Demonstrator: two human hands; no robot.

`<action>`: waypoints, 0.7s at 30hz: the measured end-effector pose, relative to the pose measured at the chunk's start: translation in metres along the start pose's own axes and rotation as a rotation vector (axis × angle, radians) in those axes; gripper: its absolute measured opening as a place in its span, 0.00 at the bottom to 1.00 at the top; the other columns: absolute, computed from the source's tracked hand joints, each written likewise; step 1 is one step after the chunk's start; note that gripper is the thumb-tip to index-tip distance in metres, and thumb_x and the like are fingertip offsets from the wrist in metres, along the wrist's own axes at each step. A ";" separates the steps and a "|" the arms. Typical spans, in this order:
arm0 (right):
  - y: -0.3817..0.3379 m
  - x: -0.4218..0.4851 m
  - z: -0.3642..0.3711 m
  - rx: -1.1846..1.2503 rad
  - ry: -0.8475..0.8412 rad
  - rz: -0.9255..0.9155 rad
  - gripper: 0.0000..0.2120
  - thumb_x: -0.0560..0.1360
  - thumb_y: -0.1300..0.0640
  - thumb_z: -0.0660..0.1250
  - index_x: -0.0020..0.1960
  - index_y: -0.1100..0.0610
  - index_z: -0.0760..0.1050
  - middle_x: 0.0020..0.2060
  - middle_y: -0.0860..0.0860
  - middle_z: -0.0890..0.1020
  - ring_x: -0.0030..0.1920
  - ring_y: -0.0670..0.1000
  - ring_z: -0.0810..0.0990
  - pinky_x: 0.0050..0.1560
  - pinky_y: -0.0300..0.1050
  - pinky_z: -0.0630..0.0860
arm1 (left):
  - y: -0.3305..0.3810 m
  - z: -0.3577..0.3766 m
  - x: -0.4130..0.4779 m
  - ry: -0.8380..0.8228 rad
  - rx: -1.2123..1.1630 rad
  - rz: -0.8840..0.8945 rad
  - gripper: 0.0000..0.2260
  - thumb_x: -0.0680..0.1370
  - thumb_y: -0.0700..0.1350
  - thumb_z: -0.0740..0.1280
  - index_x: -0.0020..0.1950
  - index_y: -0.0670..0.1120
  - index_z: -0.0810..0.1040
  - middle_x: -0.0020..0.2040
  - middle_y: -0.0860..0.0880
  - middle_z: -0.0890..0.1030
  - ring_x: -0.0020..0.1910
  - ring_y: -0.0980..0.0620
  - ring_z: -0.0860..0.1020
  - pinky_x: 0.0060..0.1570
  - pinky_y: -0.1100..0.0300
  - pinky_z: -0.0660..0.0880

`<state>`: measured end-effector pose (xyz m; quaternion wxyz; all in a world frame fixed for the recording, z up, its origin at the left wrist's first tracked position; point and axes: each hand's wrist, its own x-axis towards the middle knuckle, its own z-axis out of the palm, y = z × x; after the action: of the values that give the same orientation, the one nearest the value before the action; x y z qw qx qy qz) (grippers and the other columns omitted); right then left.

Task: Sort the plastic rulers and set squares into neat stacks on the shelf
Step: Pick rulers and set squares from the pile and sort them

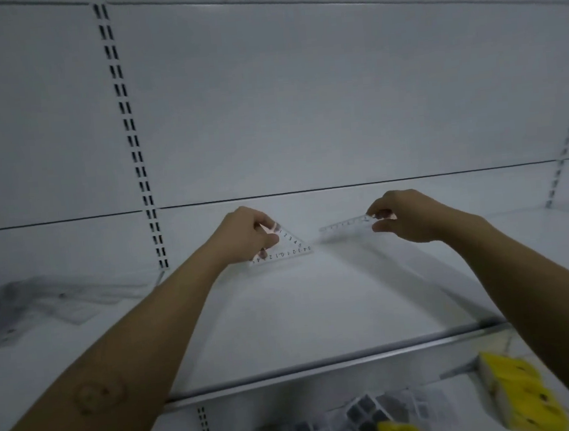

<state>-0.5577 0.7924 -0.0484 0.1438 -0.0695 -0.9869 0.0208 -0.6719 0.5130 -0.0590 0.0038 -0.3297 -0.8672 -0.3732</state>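
Set square [287, 246] pinched in the left hand [247, 234], ruler [344, 224] pinched by one end in the right hand [403, 217], both at the back of the shelf [319, 315]. Slick, clear plastic could slip from such light grips or land crooked.

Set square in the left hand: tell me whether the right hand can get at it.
Reach, probably yes: only bare shelf lies between the right hand and the set square. But its fingers pinch the ruler, so grasping looks unlikely.

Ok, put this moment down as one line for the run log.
left hand: pinches set square | right hand: pinches ruler end | both at rear of shelf | resting or lifted: cannot tell
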 end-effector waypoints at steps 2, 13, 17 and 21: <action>0.028 0.005 0.004 -0.041 -0.045 0.005 0.15 0.77 0.50 0.66 0.63 0.51 0.75 0.57 0.50 0.78 0.51 0.50 0.74 0.54 0.44 0.70 | 0.005 0.018 0.012 -0.005 0.027 -0.043 0.04 0.76 0.42 0.68 0.50 0.47 0.80 0.36 0.44 0.83 0.26 0.58 0.76 0.34 0.62 0.73; 0.104 0.006 0.044 -0.094 -0.200 0.155 0.16 0.79 0.52 0.60 0.66 0.45 0.72 0.62 0.52 0.73 0.60 0.56 0.73 0.61 0.50 0.67 | 0.019 0.083 0.050 0.015 0.487 -0.168 0.14 0.76 0.51 0.66 0.61 0.50 0.75 0.56 0.47 0.79 0.50 0.48 0.79 0.50 0.56 0.74; 0.080 -0.015 0.051 -0.003 -0.160 0.079 0.21 0.80 0.44 0.56 0.72 0.39 0.63 0.70 0.51 0.66 0.68 0.57 0.66 0.67 0.55 0.65 | 0.021 0.101 0.034 0.054 0.710 0.065 0.18 0.80 0.54 0.58 0.68 0.52 0.69 0.62 0.48 0.73 0.59 0.47 0.72 0.56 0.52 0.71; 0.059 -0.016 0.054 0.040 -0.326 0.085 0.23 0.79 0.38 0.46 0.74 0.38 0.57 0.73 0.53 0.62 0.73 0.58 0.60 0.70 0.60 0.60 | 0.027 0.101 0.024 -0.075 0.659 0.079 0.18 0.79 0.60 0.56 0.65 0.57 0.71 0.61 0.51 0.72 0.58 0.49 0.72 0.56 0.52 0.71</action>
<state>-0.5502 0.8469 -0.1080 -0.0180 -0.1038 -0.9928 0.0573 -0.6515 0.6058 -0.1085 0.0927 -0.3579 -0.9272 -0.0599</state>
